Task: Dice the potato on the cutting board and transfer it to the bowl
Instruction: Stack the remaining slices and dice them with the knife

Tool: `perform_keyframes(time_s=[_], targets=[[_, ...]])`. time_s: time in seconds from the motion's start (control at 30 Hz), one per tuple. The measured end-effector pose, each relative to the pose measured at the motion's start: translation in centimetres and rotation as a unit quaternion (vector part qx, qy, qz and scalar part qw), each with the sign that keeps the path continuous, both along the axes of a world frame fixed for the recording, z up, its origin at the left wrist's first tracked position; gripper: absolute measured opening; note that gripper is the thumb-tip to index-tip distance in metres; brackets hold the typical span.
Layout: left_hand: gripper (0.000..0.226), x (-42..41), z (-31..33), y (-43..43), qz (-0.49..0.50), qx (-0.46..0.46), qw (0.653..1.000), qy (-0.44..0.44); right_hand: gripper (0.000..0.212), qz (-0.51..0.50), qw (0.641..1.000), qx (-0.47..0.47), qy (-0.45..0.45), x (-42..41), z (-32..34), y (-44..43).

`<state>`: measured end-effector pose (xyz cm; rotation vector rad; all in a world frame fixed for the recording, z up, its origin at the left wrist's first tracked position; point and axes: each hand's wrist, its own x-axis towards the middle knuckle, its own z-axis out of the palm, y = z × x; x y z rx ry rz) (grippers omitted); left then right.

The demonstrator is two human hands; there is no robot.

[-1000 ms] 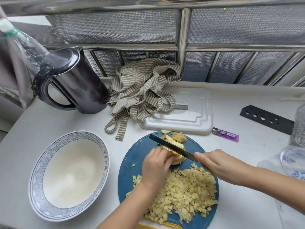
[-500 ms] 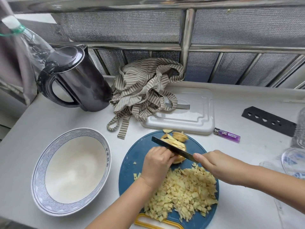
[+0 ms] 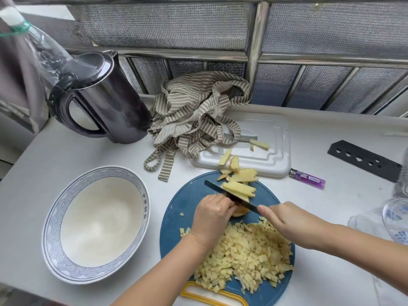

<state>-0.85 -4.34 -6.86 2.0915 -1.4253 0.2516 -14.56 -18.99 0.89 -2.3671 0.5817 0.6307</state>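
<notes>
Your left hand (image 3: 212, 214) pinches the potato (image 3: 239, 212) | your right hand (image 3: 293, 224) grips the knife (image 3: 214, 187) across it | dice (image 3: 249, 257) heaped at the cutting board's (image 3: 183, 206) 6 o'clock | bowl (image 3: 53, 219) at 9

One bowl (image 3: 57, 208), one knife (image 3: 216, 187), one kettle (image 3: 110, 107), one lighter (image 3: 307, 178)

The bowl (image 3: 66, 199) is sitting left of the cutting board (image 3: 183, 206) along the counter's (image 3: 331, 217) front edge. The kettle (image 3: 110, 107) is standing at its back-left corner.
</notes>
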Motion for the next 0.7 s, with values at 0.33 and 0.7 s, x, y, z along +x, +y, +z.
perform_keyframes(time_s=[0.33, 0.7], targets=[[0.031, -0.2, -0.9, 0.2, -0.005, 0.003, 0.999, 0.042, 0.054, 0.014, 1.000, 0.002, 0.002, 1.4, -2.0, 0.1], [0.025, -0.5, -0.9, 0.4, -0.012, 0.014, 0.998, 0.068, 0.054, -0.028, 0.998, 0.060, -0.013, 3.3, -3.7, -1.2]])
